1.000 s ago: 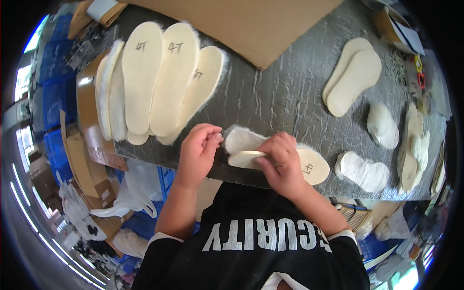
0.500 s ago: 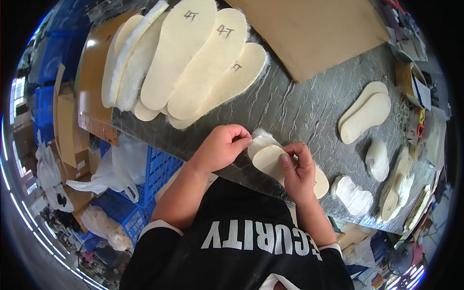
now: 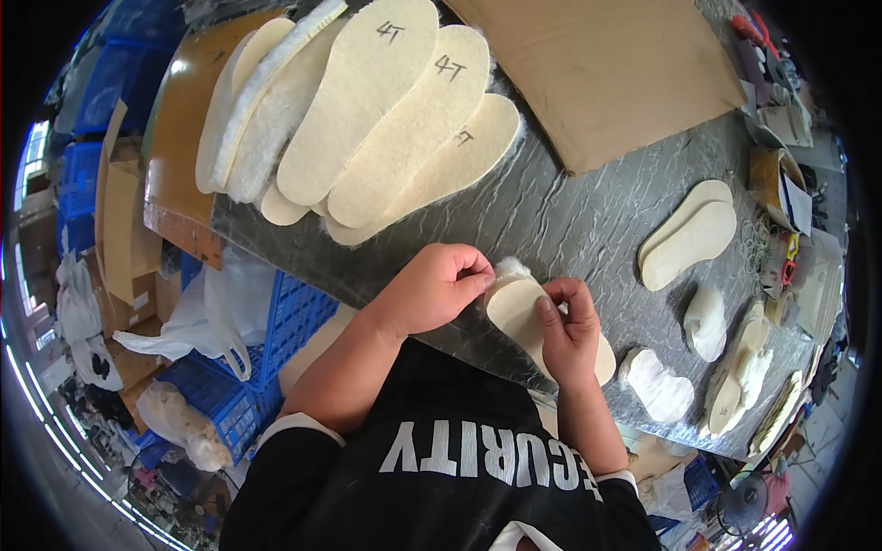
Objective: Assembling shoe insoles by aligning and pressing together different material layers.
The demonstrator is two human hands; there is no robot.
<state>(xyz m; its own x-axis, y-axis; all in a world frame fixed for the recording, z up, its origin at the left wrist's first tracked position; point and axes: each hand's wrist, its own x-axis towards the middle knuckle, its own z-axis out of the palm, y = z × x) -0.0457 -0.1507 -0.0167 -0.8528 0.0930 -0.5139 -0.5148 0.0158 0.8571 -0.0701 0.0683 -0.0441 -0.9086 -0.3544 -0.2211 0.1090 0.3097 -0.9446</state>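
Both hands, left hand (image 3: 432,289) and right hand (image 3: 570,331), pinched one insole (image 3: 519,308) at the desk (image 3: 570,220) edge; uneven pull risked tearing its fleece or dropping it.

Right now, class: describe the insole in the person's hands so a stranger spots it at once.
On the grey marbled table, look at the near edge. There the left hand and right hand pinch a small cream fleece-backed insole. It alone is held; the others lie untouched.
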